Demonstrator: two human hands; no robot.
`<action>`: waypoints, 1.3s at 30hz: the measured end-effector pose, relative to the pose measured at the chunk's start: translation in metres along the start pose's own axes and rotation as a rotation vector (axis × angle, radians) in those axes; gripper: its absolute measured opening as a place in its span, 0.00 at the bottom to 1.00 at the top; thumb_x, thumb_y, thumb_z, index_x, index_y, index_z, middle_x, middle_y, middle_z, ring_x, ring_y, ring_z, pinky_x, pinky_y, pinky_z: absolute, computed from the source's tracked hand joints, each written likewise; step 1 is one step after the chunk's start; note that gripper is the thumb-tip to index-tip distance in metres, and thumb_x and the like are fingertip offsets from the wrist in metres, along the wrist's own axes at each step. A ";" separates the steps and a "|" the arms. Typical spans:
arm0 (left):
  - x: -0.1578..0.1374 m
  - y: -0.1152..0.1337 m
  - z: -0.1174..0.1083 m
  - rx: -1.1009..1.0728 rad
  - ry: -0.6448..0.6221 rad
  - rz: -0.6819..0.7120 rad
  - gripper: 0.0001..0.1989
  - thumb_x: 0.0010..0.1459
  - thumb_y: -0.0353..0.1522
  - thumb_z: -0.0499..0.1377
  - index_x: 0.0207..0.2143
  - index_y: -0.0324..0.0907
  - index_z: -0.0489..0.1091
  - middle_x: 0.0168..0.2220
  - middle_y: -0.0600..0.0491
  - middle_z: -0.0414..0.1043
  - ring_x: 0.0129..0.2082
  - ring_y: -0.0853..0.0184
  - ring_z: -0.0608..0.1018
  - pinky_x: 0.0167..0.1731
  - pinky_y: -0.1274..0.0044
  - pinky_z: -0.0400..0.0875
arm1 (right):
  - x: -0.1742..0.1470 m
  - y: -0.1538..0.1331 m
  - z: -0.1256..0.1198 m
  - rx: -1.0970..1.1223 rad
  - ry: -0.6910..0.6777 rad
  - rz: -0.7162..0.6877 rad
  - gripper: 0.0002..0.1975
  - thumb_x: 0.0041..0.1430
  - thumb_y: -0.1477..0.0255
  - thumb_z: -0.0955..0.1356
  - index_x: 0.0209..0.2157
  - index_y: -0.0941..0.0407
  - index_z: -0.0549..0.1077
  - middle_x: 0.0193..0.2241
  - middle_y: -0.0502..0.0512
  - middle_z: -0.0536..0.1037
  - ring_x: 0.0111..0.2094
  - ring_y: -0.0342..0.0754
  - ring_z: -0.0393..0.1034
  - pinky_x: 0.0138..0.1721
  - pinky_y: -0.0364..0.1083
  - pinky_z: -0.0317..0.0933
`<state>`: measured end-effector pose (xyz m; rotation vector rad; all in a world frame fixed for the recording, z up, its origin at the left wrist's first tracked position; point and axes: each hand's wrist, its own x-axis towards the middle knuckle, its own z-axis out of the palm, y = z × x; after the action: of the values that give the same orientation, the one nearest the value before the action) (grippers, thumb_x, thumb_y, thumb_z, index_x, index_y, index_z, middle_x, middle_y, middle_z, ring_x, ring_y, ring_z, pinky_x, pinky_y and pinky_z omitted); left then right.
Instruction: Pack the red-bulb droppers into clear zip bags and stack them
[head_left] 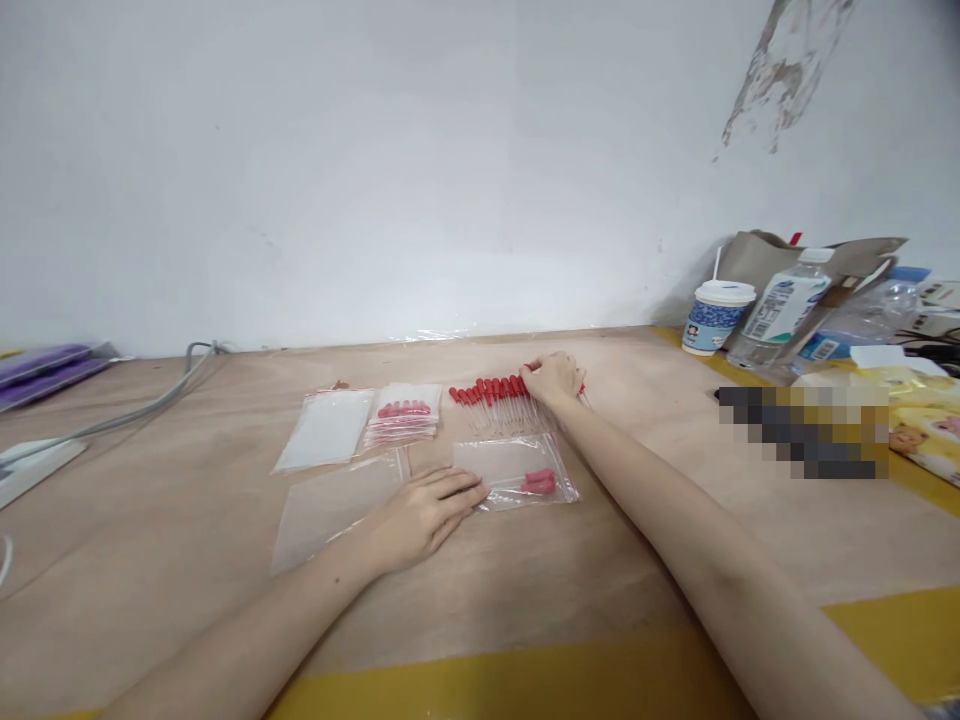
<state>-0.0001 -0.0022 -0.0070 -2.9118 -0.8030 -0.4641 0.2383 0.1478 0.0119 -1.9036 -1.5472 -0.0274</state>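
Observation:
A row of droppers [491,392] with red bulbs and thin clear stems lies side by side in the middle of the table. My right hand [553,378] is at the row's right end, its fingers curled closed on a dropper bulb, with the grip partly hidden. Below the row, a clear zip bag [502,462] holds a few droppers. The fingers of my left hand [431,508] stretch out flat over that bag's left edge. Under and beside this hand lies another clear bag [319,510], which looks flat. Behind it is a stack of filled bags [403,420] showing red bulbs.
Left of the filled stack are flat bags [326,430]. A grey cable [161,395] crosses the left side near purple packages [45,372]. At the right stand a paper cup [716,320], a plastic bottle [780,312] and a yellow package [930,430]. A wall [375,200] closes the back.

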 end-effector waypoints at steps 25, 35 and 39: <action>0.000 -0.002 0.001 -0.004 -0.002 -0.009 0.17 0.64 0.30 0.46 0.55 0.44 0.62 0.52 0.52 0.67 0.50 0.65 0.71 0.51 0.69 0.66 | -0.089 0.076 -0.050 1.099 -0.388 0.234 0.17 0.41 0.62 0.72 0.29 0.54 0.63 0.24 0.50 0.74 0.26 0.45 0.69 0.31 0.47 0.65; 0.000 -0.002 -0.001 -0.034 -0.013 -0.031 0.19 0.64 0.30 0.46 0.56 0.48 0.60 0.57 0.51 0.60 0.53 0.65 0.68 0.51 0.70 0.66 | -0.090 0.084 -0.056 0.553 -0.406 -0.490 0.07 0.47 0.66 0.70 0.26 0.55 0.73 0.32 0.53 0.74 0.38 0.48 0.67 0.44 0.50 0.58; 0.000 -0.002 0.000 -0.038 -0.008 -0.031 0.19 0.64 0.30 0.46 0.56 0.48 0.60 0.57 0.51 0.61 0.53 0.65 0.68 0.51 0.70 0.66 | -0.096 0.076 -0.046 0.499 -0.332 -0.534 0.03 0.48 0.70 0.68 0.25 0.54 0.75 0.27 0.53 0.75 0.33 0.48 0.67 0.40 0.50 0.59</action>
<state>-0.0009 -0.0007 -0.0070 -2.9416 -0.8502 -0.4757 0.2941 0.0368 -0.0289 -1.1128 -2.0171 0.4197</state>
